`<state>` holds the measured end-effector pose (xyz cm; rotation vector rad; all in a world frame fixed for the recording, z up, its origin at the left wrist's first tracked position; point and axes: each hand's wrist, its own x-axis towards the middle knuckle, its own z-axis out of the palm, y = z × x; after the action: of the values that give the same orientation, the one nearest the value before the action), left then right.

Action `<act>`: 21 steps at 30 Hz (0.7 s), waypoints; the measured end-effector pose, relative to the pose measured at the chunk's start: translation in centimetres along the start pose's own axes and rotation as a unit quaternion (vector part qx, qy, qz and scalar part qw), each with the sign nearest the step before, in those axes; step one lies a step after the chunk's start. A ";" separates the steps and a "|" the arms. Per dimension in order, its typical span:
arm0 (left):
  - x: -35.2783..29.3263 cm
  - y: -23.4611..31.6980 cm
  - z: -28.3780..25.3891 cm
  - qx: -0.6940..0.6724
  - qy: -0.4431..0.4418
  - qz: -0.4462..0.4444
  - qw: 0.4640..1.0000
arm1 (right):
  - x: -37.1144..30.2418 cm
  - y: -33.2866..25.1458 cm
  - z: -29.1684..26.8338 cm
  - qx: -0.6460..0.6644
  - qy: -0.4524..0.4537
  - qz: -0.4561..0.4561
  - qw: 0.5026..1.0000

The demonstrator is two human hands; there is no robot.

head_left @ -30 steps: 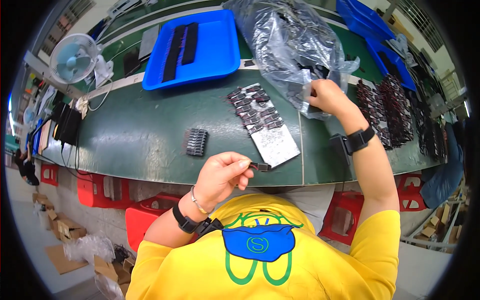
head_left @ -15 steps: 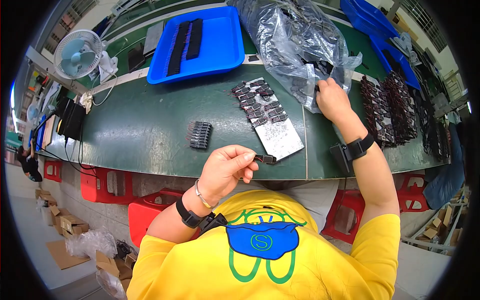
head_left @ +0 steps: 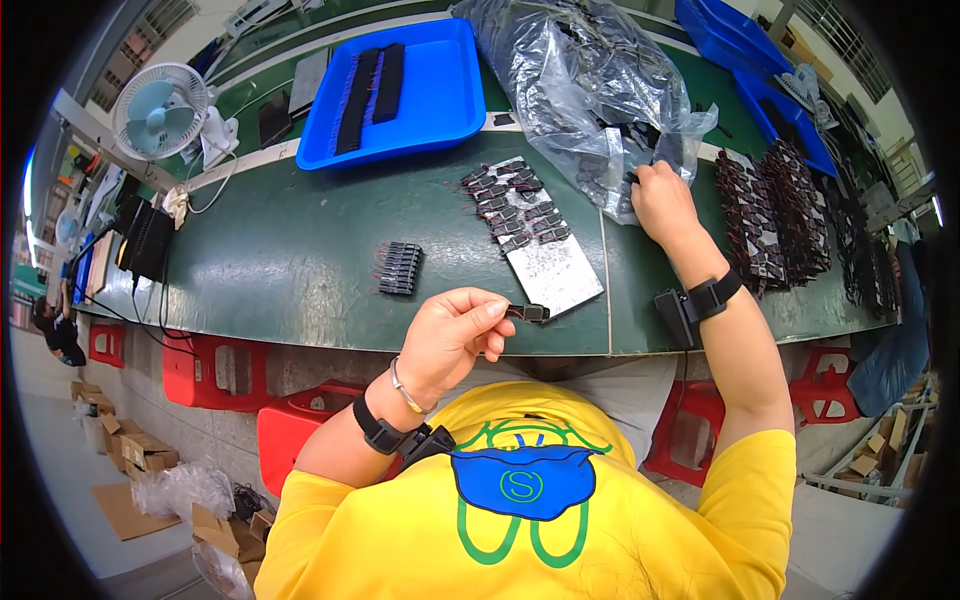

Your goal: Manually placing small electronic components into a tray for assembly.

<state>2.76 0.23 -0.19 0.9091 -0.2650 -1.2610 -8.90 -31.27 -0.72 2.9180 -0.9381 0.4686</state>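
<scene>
Between the thumb and fingers of my left hand (head_left: 462, 335) is a small black part with red wires (head_left: 530, 312), held over the table's near edge. My right hand (head_left: 662, 198) reaches to the mouth of a clear plastic bag (head_left: 560, 100) filled with dark parts. Its fingertips are curled at a dark piece there; what they grip is too small to make out. A white board (head_left: 556, 270) lies between my hands, its far half covered with several wired black parts (head_left: 515, 205). Left of the board sits a neat row of similar black parts (head_left: 399, 268).
A blue tray (head_left: 465, 110) with two black strips of parts stands at the far left, near a fan (head_left: 160, 112). On the right are boards loaded with wired parts (head_left: 770, 215) and more blue trays (head_left: 735, 40). Red stools (head_left: 215, 375) stand under the green table (head_left: 300, 250).
The view has shifted very slightly. My right hand stays at the bag's mouth, and my left hand keeps hold of the wired part.
</scene>
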 end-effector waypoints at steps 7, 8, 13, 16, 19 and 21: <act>0.1 0.0 0.1 -0.004 -0.004 -0.006 1.000 | -3.1 -0.8 -4.1 0.198 0.115 -0.026 0.973; 0.1 0.0 0.0 0.003 -0.003 -0.005 1.000 | -4.1 -2.0 -5.7 0.281 0.125 -0.023 0.951; 0.3 -0.2 0.5 0.044 0.006 -0.010 0.999 | -11.0 -8.9 -9.1 0.354 0.090 -0.157 0.917; 0.5 -0.4 1.3 0.080 0.007 -0.018 0.997 | -12.7 -11.3 -8.9 0.324 0.111 -0.196 0.919; 0.4 -0.7 1.8 0.125 0.011 -0.024 0.992 | -13.5 -12.3 -8.4 0.287 0.104 -0.179 0.935; 0.4 -0.9 2.1 0.140 0.004 -0.022 0.990 | -13.8 -12.3 -7.7 0.298 0.103 -0.172 0.933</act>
<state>0.98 -1.02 0.40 1.1655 -0.4248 -1.2805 -14.52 -12.49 3.17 3.3417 -0.2661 1.1779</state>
